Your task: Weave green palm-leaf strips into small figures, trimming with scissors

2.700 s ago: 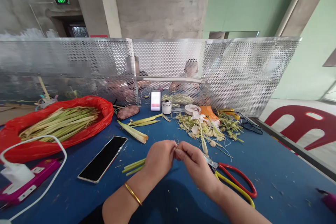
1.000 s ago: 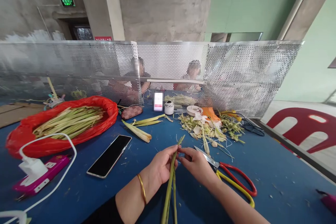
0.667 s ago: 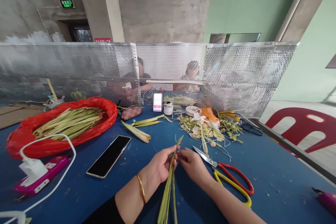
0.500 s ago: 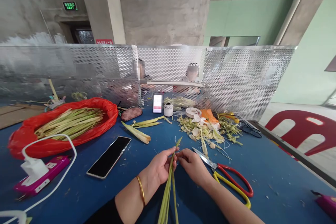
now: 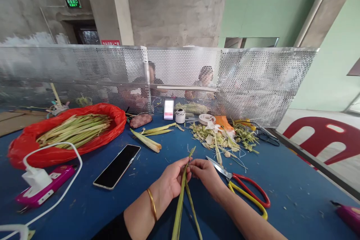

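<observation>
A few long green plant stalks [image 5: 179, 213] run from the bottom edge up into my left hand [image 5: 172, 180], which is closed around them near their upper end. Their tips poke out above my fingers. My right hand [image 5: 206, 174] pinches at the same spot from the right; whether it grips a stalk or something thinner is hidden by the fingers. One stalk [image 5: 194, 210] splays off to the right below my hands. Scissors [image 5: 231, 176] with a red and a yellow handle lie just beyond my right hand, blades apart.
A red plastic bag [image 5: 25, 150] full of stalks stands at left, near a phone [image 5: 116, 167] and a purple power strip [image 5: 46, 185]. Plant trimmings [image 5: 210, 138] and a tape roll [image 5: 207, 119] lie ahead. Behind a perforated metal screen [image 5: 180, 63] sit two people.
The loose stalk has swung to the right, away from the others. My right hand has shifted slightly at the upper end of the stalks; my left hand keeps its hold.
</observation>
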A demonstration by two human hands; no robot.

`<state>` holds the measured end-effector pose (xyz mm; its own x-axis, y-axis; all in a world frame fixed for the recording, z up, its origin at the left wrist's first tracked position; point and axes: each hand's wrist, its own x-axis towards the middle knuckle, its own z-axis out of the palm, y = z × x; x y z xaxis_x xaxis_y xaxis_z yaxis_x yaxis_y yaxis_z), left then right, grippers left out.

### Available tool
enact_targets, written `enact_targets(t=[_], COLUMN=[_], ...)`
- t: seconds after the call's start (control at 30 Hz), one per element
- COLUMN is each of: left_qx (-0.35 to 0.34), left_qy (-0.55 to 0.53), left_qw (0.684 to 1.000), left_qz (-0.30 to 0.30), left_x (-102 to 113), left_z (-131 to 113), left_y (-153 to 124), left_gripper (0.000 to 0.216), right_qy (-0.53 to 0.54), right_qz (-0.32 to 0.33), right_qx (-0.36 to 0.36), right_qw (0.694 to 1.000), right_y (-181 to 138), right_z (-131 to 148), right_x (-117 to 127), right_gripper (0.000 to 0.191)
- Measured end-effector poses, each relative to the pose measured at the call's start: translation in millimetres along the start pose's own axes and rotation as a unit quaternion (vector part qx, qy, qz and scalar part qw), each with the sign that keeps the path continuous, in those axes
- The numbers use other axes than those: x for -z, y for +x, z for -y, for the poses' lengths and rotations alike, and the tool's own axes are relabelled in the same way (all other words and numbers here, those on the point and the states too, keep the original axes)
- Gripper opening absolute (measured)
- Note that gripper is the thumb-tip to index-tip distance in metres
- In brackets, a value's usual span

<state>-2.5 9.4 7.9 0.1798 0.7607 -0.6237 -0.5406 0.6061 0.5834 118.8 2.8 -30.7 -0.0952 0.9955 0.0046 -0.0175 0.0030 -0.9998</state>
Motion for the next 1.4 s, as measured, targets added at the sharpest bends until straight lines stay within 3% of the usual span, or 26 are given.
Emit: enact_targets(t=[0.43, 0.67, 1.0, 1.1, 1.27, 1.4], left_qx=[-0.108, -0.197, -0.276, -0.317, -0.406, -0.463], left_qy=[0.082, 0.152, 0.268, 0.392, 0.612, 0.679], left_qw=[0.99, 0.967, 0.922, 0.862, 0.674, 0.569], left_qz=[-0.031, -0.062, -0.035, -0.052, -0.083, -0.033], left_x=[2, 10, 22, 30, 38, 33], left_z=[15, 22, 17, 12, 9, 9], left_y=[7, 10, 10, 11, 5, 1], left_gripper=[0.007, 0.014, 0.01, 0.005, 0.03, 0.024], right_qy=[0.179, 0.242, 0.305, 0.313, 0.304, 0.263], right_qz=[0.062, 0.07, 0.082, 0.079, 0.07, 0.069], right_qx=[-0.106, -0.129, -0.157, -0.164, -0.165, -0.154], right_qw=[0.976, 0.959, 0.936, 0.932, 0.936, 0.95], right_y=[-7, -9, -9, -8, -6, -5], right_z=[17, 22, 27, 27, 21, 18], right_x=[15, 18, 21, 23, 22, 21], right_gripper=[0.013, 0.014, 0.011, 0.012, 0.01, 0.011])
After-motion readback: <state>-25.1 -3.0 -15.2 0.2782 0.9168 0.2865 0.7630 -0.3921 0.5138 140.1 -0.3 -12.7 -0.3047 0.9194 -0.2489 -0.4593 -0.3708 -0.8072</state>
